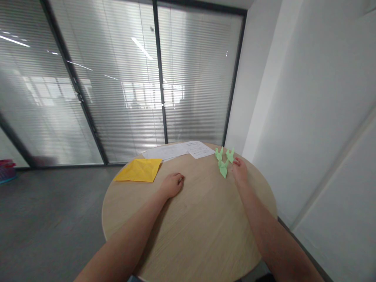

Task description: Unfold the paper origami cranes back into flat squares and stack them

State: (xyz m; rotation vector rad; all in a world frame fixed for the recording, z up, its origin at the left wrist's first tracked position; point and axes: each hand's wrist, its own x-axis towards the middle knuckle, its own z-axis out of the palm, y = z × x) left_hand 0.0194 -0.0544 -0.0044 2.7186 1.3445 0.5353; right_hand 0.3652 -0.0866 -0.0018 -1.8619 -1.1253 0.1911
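Observation:
My left hand (172, 184) rests on the round wooden table (190, 227), its fingers curled into a loose fist with nothing visible in it. My right hand (240, 170) lies on the table near the far right edge, fingertips touching or just beside three small green folded paper figures (223, 159). Its fingers look bent and partly hidden. A creased yellow paper square (139, 170) lies flat to the left of my left hand, a short way off.
Two white printed sheets (182, 150) lie at the table's far edge. Behind stands a glass partition with blinds (117, 86). A white wall (308, 117) runs close along the right. Grey floor (49, 211) lies to the left, with a pink basket (6, 169) far left.

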